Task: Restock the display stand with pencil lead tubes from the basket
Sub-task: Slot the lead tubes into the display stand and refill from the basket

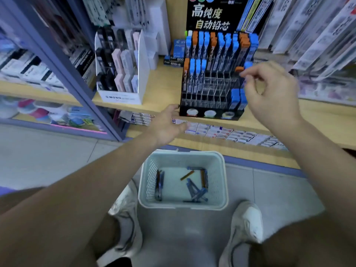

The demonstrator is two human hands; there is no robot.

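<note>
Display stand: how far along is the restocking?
Top row of the display stand looks full. The right hand is at an orange-capped tube in the middle row; the left hand is open, empty. Many middle and bottom slots are empty, and several tubes lie in the basket.

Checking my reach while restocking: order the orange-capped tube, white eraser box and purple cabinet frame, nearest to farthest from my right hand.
1. orange-capped tube: by the right hand, at its fingertips.
2. white eraser box: left of the stand.
3. purple cabinet frame: far left.
</note>
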